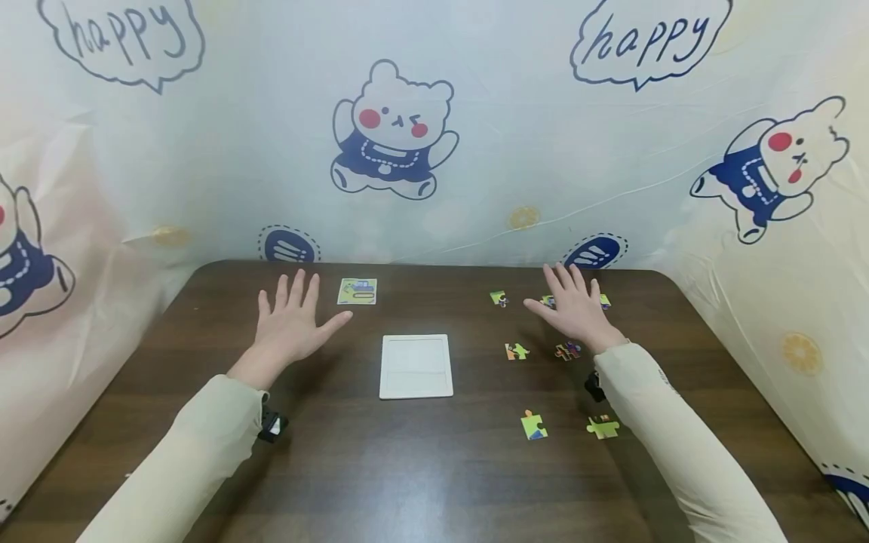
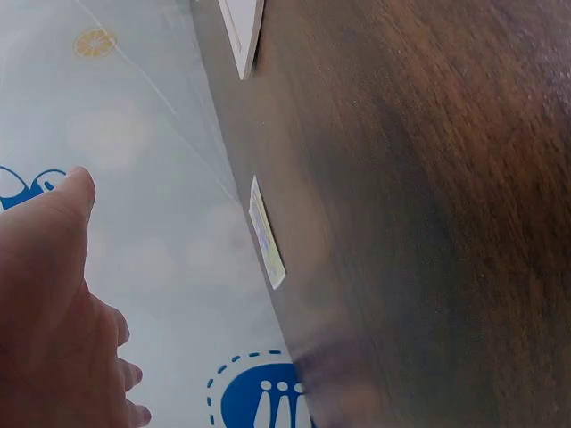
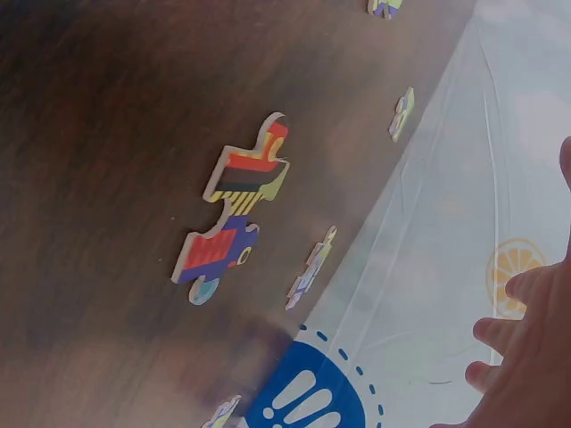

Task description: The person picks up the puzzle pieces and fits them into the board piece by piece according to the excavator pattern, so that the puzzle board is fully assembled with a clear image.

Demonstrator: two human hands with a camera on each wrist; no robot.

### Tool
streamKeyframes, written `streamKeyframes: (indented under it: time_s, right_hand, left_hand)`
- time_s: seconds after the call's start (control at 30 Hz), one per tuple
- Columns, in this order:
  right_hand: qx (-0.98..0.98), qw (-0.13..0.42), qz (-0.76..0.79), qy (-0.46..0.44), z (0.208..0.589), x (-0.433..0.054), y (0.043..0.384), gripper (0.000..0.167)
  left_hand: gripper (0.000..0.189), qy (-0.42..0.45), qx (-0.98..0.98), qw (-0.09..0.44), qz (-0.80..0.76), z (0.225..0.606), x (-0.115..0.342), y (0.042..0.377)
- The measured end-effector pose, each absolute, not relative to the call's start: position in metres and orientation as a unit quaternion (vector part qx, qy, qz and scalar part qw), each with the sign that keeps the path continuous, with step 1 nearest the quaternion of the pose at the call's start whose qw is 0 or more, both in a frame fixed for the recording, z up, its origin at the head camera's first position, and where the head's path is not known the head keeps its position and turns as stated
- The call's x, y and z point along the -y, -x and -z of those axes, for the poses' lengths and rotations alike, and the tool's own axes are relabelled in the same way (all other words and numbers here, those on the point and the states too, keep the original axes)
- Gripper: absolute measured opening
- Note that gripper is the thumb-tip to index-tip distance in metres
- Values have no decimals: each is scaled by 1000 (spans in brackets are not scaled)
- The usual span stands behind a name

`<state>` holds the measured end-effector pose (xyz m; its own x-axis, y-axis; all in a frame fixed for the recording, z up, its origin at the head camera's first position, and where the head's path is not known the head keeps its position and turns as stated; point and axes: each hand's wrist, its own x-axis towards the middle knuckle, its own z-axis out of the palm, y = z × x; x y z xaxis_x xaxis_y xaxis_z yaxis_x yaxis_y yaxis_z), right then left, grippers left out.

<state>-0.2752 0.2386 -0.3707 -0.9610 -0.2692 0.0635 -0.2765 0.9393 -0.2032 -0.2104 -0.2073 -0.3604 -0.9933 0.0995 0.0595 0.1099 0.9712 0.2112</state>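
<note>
Both hands are spread above the table, holding nothing. My left hand hovers left of a small picture card, its fingers straight and thumb out; the card also shows in the left wrist view. Over the back right of the table, my right hand has its fingers fanned, partly covering jigsaw pieces behind it. Below that hand lies a dark multicoloured piece, seen closer as a red, yellow and purple puzzle piece in the right wrist view. Between the hands sits a white square puzzle frame.
Left of the right hand are a green piece and an orange-green piece. Nearer the front lie a green-blue piece and a green piece. A printed cloth hangs behind the brown table.
</note>
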Motion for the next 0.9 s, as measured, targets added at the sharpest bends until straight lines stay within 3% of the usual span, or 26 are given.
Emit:
streamKeyframes:
  time_s: [0.9]
  right_hand:
    - [968, 20, -137, -210, 365, -217, 305, 82]
  left_hand:
    - [94, 175, 978, 41, 108, 385, 181, 218]
